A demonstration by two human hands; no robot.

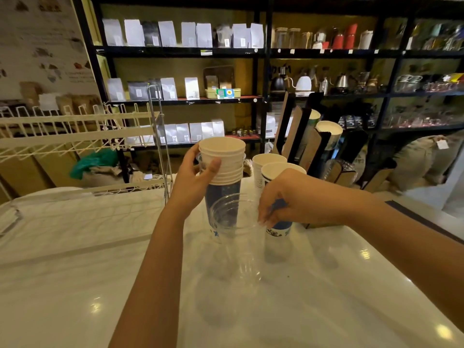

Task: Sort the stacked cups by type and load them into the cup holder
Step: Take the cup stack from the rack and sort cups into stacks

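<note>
On the white worktop (75,285), the left hand (193,182) grips the tall stack of blue-and-white paper cups (222,177) while the right hand (283,199) pinches the clear plastic cups (233,217); lift them straight toward the far-right cardboard cup holder (303,136).

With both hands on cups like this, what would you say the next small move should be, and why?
Probably lift the clear cups away with the right hand while the left hand steadies the paper stack. The right fingers already pinch the clear rim, the clear cups stand right in front of the paper ones, and the holder shows only paper cups.
</note>
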